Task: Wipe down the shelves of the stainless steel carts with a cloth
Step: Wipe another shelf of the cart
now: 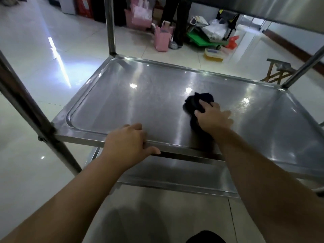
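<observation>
Mid-wipe on the cart's middle shelf [122, 102]: the right hand [213, 118] grips the dark cloth [192, 102] right of centre, the left hand [128, 139] clasps the near rim; next, probably sweep the unwiped left side.

Both arms are showing bare: the left forearm [73, 195] and the right forearm [263, 172] are running uncovered from the picture's lower edge to the wrists. The left hand [128, 142] and the right hand [213, 118] are going bare too. Something dark and rounded [205, 236] is peeking in at the bottom edge; whether it is a shoe or clothing is unclear.
</observation>
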